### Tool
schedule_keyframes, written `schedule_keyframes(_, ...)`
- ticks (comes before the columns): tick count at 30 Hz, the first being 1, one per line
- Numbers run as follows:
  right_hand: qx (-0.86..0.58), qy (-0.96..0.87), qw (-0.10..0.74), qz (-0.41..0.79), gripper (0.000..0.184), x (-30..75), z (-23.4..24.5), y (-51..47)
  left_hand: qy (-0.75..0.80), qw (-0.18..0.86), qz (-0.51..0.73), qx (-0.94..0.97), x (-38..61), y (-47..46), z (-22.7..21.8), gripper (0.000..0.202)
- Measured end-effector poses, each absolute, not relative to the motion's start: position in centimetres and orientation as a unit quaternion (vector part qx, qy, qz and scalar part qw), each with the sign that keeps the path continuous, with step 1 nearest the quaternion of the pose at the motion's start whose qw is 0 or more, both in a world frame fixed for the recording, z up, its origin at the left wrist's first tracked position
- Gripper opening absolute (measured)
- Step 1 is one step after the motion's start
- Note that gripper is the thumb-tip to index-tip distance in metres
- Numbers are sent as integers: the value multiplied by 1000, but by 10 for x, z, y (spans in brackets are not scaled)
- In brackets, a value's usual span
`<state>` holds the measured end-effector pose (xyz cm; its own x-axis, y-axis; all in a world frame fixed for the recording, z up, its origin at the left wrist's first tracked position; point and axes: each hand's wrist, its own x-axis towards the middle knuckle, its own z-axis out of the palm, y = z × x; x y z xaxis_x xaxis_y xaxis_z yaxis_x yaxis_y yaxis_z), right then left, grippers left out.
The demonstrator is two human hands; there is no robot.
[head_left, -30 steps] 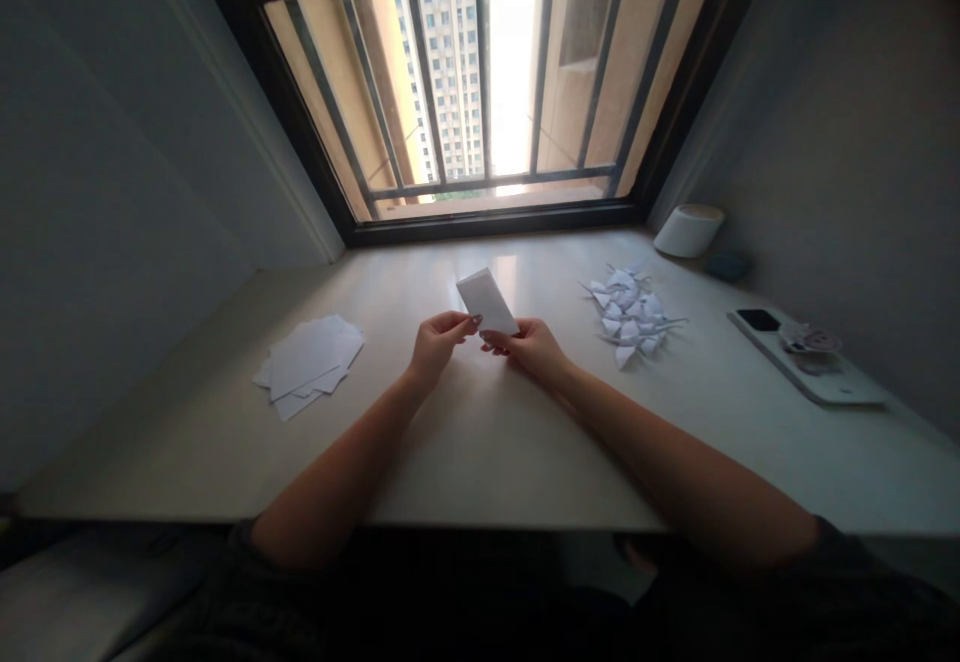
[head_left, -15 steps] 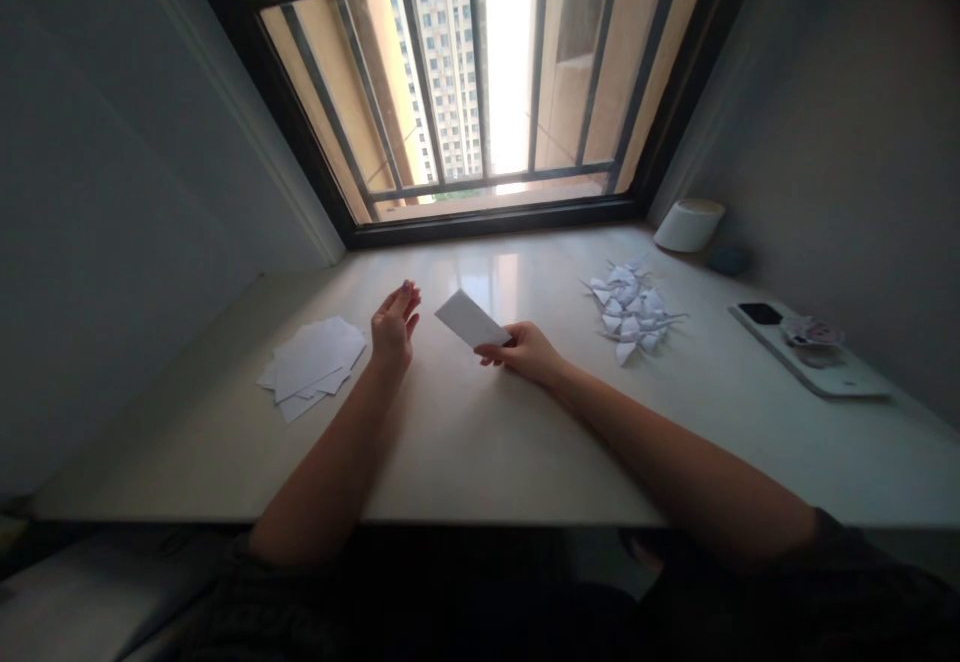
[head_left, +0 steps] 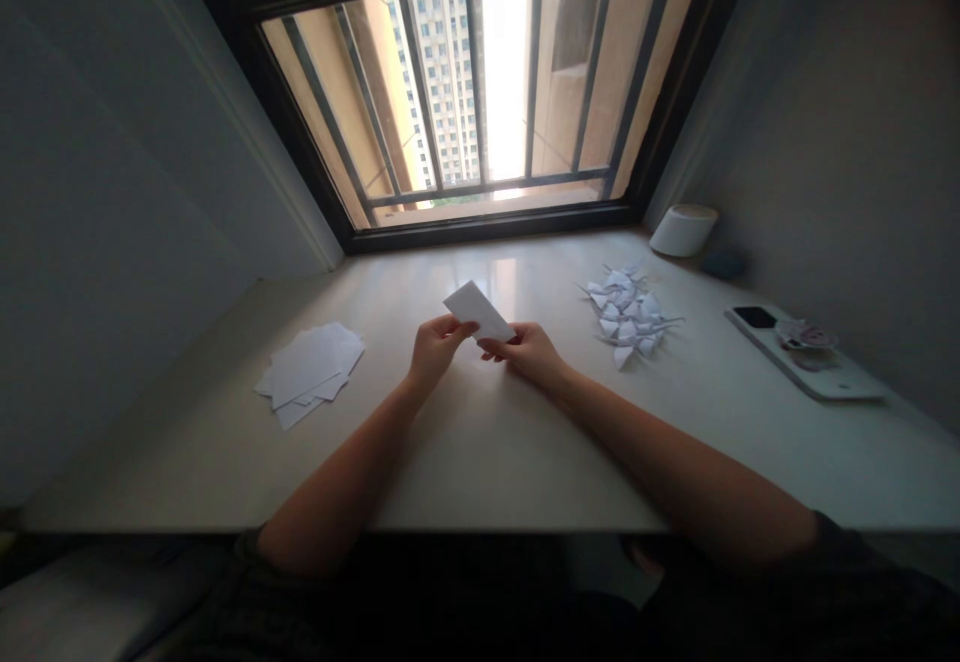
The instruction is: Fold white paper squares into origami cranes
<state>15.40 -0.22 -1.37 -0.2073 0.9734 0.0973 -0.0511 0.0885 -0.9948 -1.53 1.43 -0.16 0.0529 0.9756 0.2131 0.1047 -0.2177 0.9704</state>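
A white rectangular piece of paper (head_left: 480, 310), apparently folded, is held tilted above the middle of the white tabletop (head_left: 480, 462). My left hand (head_left: 441, 344) pinches its left edge, thumb on top. On the lower right corner my right hand (head_left: 527, 352) is closed, its thumb also over the paper. Fingers beneath the paper are partly hidden. To the left lies a loose stack of white paper sheets (head_left: 311, 367). Right of my hands is a heap of small folded paper pieces (head_left: 626, 312) with pointed ends.
A phone (head_left: 810, 357) with a round grip on its back lies at the right. Behind it, by the wall, stand a white cylindrical object (head_left: 684, 230) and a dark rounded item (head_left: 724, 263). A barred window (head_left: 487, 92) rises beyond the table's far edge.
My left hand has moved right from beside the stack and now grips the paper. My right hand keeps its hold, nearly in place.
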Motion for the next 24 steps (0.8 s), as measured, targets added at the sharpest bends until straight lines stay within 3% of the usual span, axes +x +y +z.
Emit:
schedule_keyframes(10, -390, -586, 464, 537, 36, 148, -15, -5, 493, 490, 547, 467, -23, 19, 3, 41)
schedule_keyframes(24, -399, -571, 472, 539, 35, 151, -15, -2, 488, 529, 589, 367, -27, 22, 7, 42)
